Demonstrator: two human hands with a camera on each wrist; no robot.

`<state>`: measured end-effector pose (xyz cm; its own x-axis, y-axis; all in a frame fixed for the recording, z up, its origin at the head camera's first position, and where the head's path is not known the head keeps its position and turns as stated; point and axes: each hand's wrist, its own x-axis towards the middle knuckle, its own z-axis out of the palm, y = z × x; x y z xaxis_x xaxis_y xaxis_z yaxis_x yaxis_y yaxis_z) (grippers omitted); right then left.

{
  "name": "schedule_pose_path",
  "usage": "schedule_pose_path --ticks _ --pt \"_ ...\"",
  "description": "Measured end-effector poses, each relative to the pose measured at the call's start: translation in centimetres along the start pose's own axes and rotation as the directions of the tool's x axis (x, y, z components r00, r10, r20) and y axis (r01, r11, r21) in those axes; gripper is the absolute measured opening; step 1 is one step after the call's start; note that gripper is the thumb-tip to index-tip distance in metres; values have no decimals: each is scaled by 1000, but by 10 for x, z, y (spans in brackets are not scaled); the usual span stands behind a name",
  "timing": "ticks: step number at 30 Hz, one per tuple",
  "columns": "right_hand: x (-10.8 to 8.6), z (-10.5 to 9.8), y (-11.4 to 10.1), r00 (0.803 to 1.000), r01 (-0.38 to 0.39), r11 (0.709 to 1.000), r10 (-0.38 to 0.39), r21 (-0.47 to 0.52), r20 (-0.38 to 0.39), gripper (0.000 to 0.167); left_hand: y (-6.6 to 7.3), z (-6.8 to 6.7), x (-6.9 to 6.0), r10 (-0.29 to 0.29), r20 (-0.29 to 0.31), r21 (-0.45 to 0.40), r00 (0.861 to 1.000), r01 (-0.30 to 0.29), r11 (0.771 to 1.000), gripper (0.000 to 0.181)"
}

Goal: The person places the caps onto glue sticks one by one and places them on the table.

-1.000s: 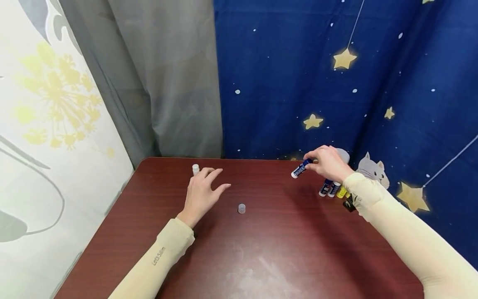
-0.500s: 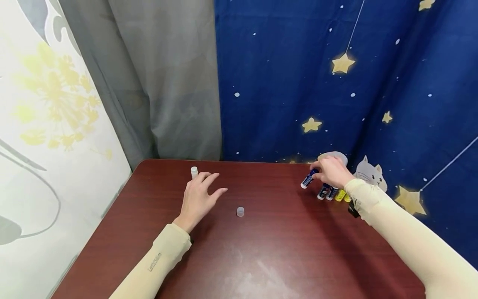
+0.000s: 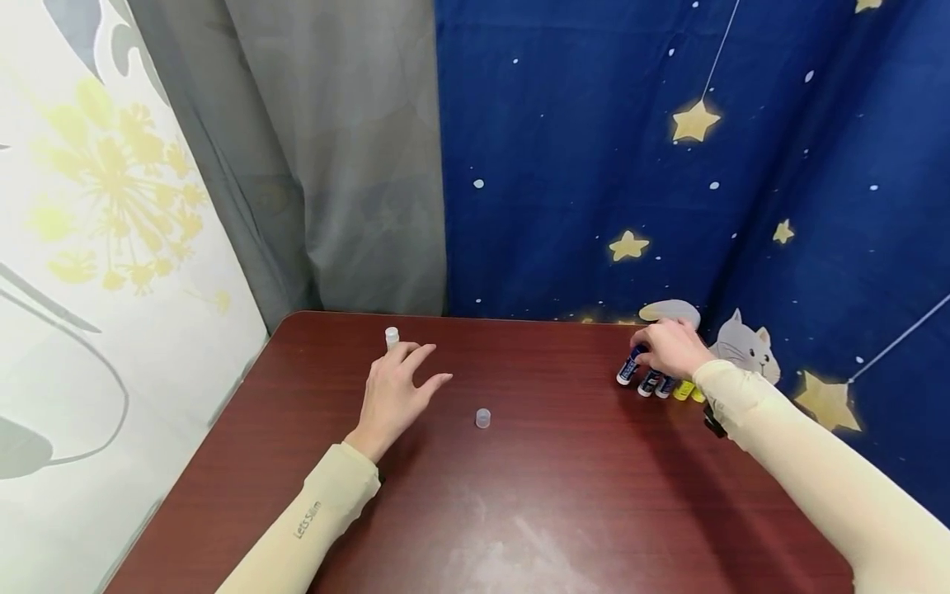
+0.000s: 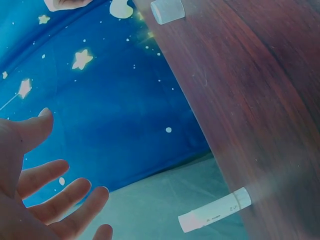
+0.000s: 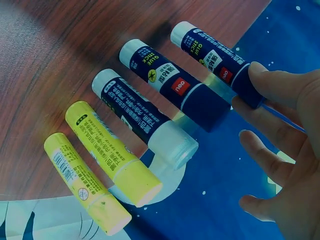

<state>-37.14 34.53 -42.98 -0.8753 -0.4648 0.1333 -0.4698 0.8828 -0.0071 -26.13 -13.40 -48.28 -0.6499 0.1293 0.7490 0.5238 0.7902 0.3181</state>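
My right hand pinches a blue glue stick by its capped end between thumb and fingers, at the left end of a row. Beside it stand another blue glue stick, a dark blue one with a pale cap, and two yellow glue sticks, one nearer and one at the far end. My left hand is held over the table, fingers spread and holding nothing. Behind it stands a white glue stick, partly hidden in the head view. A small translucent cap sits mid-table.
The reddish-brown wooden table reaches back to a grey curtain and a blue star-printed curtain. On the left is a pale patterned cloth. A printed cat shows on the fabric behind my right forearm.
My right hand has moved right and down with the blue glue stick, bringing it beside the row. My left hand has hardly shifted.
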Motion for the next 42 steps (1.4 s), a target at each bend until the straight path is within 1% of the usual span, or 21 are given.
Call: schedule_pose_path --ticks 6,10,13,19,22,27,33,42 --pt "-6 0 3 1000 0 1000 0 -12 2 19 2 5 2 9 8 -8 1000 -9 1000 54" --pt "-6 4 2 1000 22 1000 -22 -20 17 18 2 4 0 6 4 -3 1000 -6 1000 54" --pt "-5 8 0 999 33 999 -33 -17 29 18 1 3 -2 -7 2 0 1000 7 1000 54" --pt "-5 9 -3 999 4 1000 -4 -14 31 18 0 3 -3 -10 18 -8 1000 10 1000 54" --pt "-5 8 -4 999 10 1000 -9 -14 32 19 0 4 -3 -12 17 -6 1000 12 1000 54" --pt "-6 7 -5 999 19 1000 -18 -24 39 19 2 6 -5 -25 33 0 999 25 1000 54" --pt "-7 10 -4 1000 7 999 -6 -33 28 19 2 8 -6 -29 43 11 999 29 1000 54" --pt "-9 15 -2 1000 11 1000 -11 -20 2 27 2 9 -5 -9 27 10 1000 9 1000 54"
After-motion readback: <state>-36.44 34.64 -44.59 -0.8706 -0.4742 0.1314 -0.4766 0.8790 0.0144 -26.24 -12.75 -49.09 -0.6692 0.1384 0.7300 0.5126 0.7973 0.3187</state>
